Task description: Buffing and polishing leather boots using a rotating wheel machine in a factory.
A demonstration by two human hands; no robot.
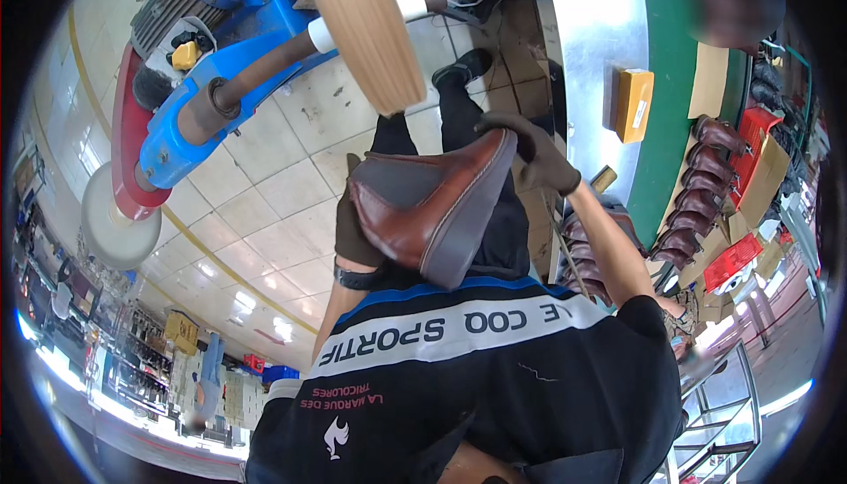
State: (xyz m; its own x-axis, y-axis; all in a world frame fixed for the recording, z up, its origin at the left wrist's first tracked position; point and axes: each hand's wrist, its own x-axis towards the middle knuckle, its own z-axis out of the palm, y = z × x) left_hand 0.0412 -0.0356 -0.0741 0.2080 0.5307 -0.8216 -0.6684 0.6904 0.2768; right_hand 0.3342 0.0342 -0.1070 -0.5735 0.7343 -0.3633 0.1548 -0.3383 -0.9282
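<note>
Both gloved hands are gripping a brown ankle boot (423,206) just below the tan buffing wheel (366,30): the left hand (353,232) is cupping the heel end, the right hand (534,153) has its fingers clamped on the toe. If the spinning wheel grabs the leather, the boot could be jerked loose, or a glove could be pulled in.

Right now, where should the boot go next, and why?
Probably a short push forward, so the brown boot meets the spinning tan wheel on the blue machine. Both gloved hands grip it already: the left hand at the ankle end, the right hand at the toe end. The boot sits just below the wheel's lower edge, seemingly not touching.
</note>
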